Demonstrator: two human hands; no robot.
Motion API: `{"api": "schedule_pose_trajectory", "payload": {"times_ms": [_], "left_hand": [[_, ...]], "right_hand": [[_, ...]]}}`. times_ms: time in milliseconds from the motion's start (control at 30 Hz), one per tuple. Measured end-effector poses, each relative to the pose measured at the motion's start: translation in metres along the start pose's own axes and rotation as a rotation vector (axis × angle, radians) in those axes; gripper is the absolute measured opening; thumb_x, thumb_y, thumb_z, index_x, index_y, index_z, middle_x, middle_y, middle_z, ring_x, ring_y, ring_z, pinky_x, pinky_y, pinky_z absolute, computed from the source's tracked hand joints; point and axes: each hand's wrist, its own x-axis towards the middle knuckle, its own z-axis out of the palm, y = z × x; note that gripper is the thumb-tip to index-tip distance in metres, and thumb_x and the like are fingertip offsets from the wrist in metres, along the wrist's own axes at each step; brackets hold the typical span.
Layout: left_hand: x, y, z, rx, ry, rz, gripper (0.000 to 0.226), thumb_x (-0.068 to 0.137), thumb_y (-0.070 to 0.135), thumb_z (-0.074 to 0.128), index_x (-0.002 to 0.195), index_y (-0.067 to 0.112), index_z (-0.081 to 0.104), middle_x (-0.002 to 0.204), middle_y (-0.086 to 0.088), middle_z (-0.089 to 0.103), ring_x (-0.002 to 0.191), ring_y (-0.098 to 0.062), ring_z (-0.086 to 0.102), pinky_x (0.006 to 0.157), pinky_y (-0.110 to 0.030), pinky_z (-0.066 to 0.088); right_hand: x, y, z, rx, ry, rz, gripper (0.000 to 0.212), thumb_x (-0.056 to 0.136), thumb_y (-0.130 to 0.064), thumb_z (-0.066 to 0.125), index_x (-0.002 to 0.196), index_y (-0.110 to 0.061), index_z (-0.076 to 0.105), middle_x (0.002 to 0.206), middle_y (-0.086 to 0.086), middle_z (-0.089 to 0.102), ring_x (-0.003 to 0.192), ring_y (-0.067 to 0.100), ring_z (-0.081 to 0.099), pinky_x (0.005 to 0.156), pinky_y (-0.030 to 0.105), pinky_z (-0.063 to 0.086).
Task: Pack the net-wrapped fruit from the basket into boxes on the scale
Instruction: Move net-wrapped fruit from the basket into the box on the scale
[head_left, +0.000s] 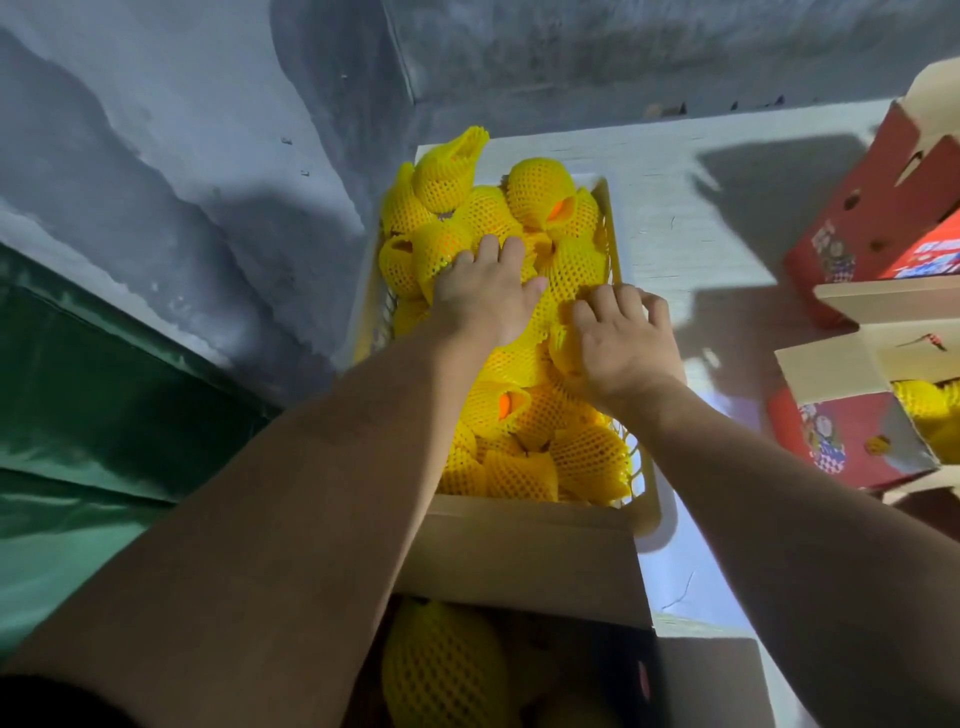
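Note:
A pale yellow basket (613, 228) ahead of me is heaped with fruit in yellow foam nets (540, 192); orange skin shows through some net ends. My left hand (483, 291) lies on top of the pile with fingers spread and curled over one netted fruit (441, 249). My right hand (618, 338) curls its fingers round another netted fruit (563, 343) near the basket's right side. Right below me stands an open cardboard box (519, 561) with a netted fruit (447, 670) inside. The scale is hidden.
A red printed carton (836, 441) with open flaps holds netted fruit at the right. Another red carton (878, 208) stands at the far right on the white surface (685, 208). A grey wall and a green sheet (78, 415) fill the left.

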Motion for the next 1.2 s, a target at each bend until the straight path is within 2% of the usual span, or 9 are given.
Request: {"api": "schedule_pose_trajectory", "payload": {"times_ms": [100,267,400,567,700,900,1000,1067,1200], "left_hand": [[-0.018,0.002,0.014,-0.019,-0.054,-0.075,0.080,0.098,0.066,0.055,0.159,0.022,0.026,0.151,-0.012,0.036,0.134,-0.041,0.050,0.104,-0.051,0.047],[-0.029,0.005,0.014,-0.199,0.029,-0.034,0.065,0.095,0.050,0.070,0.147,0.023,0.040,0.142,-0.010,0.040,0.121,-0.042,0.059,0.091,-0.053,0.053],[-0.055,-0.008,0.008,-0.569,0.250,-0.039,0.071,0.075,0.047,0.087,0.129,0.022,0.048,0.120,0.000,0.043,0.113,-0.034,0.057,0.089,-0.039,0.048],[-0.108,-0.016,0.001,-0.787,0.227,-0.152,0.065,0.083,0.050,0.081,0.140,0.031,0.053,0.130,0.000,0.036,0.109,-0.012,0.048,0.085,-0.006,0.028],[-0.156,-0.021,-0.018,-1.163,0.170,-0.230,0.057,0.097,0.053,0.068,0.144,0.028,0.047,0.127,0.008,0.049,0.108,-0.008,0.052,0.088,-0.009,0.041],[-0.246,-0.039,-0.075,-1.425,0.257,-0.336,0.047,0.101,0.071,0.031,0.132,0.041,0.050,0.117,0.006,0.069,0.077,-0.013,0.077,0.053,-0.020,0.053],[-0.304,-0.065,-0.084,-1.336,0.281,-0.253,0.032,0.110,0.057,0.032,0.133,0.046,0.051,0.099,0.031,0.068,0.077,0.000,0.074,0.051,-0.014,0.053],[-0.339,-0.076,-0.086,-1.373,0.219,-0.252,0.025,0.108,0.059,0.034,0.123,0.064,0.052,0.108,0.040,0.062,0.093,-0.002,0.072,0.061,-0.020,0.056],[-0.390,-0.088,-0.083,-1.611,0.100,-0.290,0.029,0.087,0.068,0.046,0.113,0.073,0.058,0.145,0.011,0.058,0.127,-0.021,0.059,0.088,-0.041,0.048]], "right_hand": [[-0.001,0.001,0.000,-0.001,-0.013,-0.005,0.032,0.102,-0.045,0.047,0.124,-0.021,0.048,0.128,0.006,0.056,0.130,0.031,0.040,0.107,0.047,0.025],[0.004,0.001,0.001,0.022,-0.051,0.027,0.042,0.092,-0.053,0.055,0.120,-0.022,0.049,0.124,0.004,0.059,0.129,0.029,0.039,0.103,0.049,0.027],[0.002,0.001,0.001,0.078,-0.056,0.027,0.066,0.073,-0.060,0.068,0.123,-0.018,0.056,0.123,0.008,0.056,0.126,0.033,0.041,0.102,0.051,0.030],[-0.021,-0.004,-0.020,0.368,0.009,0.051,0.080,0.068,-0.070,0.053,0.127,-0.017,0.054,0.121,0.010,0.052,0.120,0.035,0.053,0.109,0.052,0.030],[-0.053,-0.017,-0.057,0.750,0.097,0.095,0.069,0.074,-0.058,0.073,0.129,-0.023,0.052,0.116,-0.004,0.040,0.111,0.029,0.058,0.091,0.040,0.047],[-0.101,-0.065,-0.157,0.832,0.186,-0.119,0.063,0.076,-0.028,0.081,0.132,-0.014,0.056,0.116,0.005,0.043,0.120,0.021,0.046,0.097,0.003,0.029],[-0.155,-0.099,-0.202,0.791,0.120,-0.199,0.059,0.072,-0.030,0.074,0.127,-0.015,0.059,0.117,0.009,0.046,0.112,0.016,0.046,0.096,0.010,0.035],[-0.190,-0.123,-0.219,0.724,0.008,-0.263,0.055,0.071,-0.032,0.072,0.121,-0.015,0.061,0.117,0.011,0.051,0.110,0.024,0.053,0.099,0.031,0.044],[-0.232,-0.178,-0.227,0.589,-0.173,-0.243,0.052,0.070,-0.043,0.067,0.114,-0.018,0.063,0.112,0.007,0.055,0.105,0.030,0.059,0.090,0.051,0.049]]}}
